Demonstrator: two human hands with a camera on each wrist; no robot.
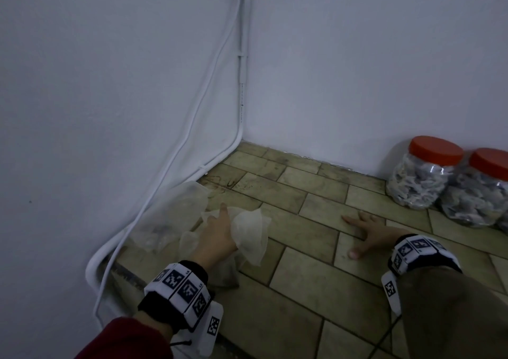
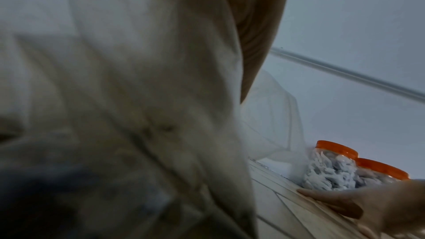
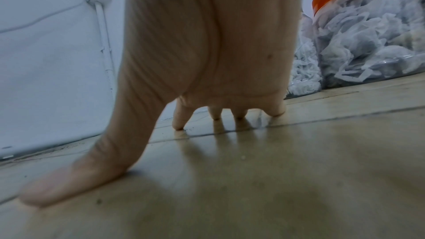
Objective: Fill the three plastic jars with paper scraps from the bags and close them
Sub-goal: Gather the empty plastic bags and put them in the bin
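Note:
Two clear plastic jars stuffed with white paper scraps stand against the far wall at right, both with orange lids on: one jar (image 1: 422, 174) (image 2: 328, 172) and a second jar (image 1: 478, 193) (image 2: 379, 174) (image 3: 372, 35) to its right. My left hand (image 1: 220, 221) grips a limp, translucent plastic bag (image 1: 251, 239) just above the floor near the corner. In the left wrist view this bag (image 2: 138, 97) fills most of the picture, blurred, and hides the fingers. My right hand (image 1: 360, 229) (image 3: 207, 115) presses flat on the tiles with fingers spread, left of the jars.
A second crumpled clear bag (image 1: 176, 215) lies against the left wall. White cables (image 1: 176, 166) run down the corner and along the skirting. The floor (image 1: 316, 276) is beige tile. My knee (image 1: 453, 317) is at the lower right.

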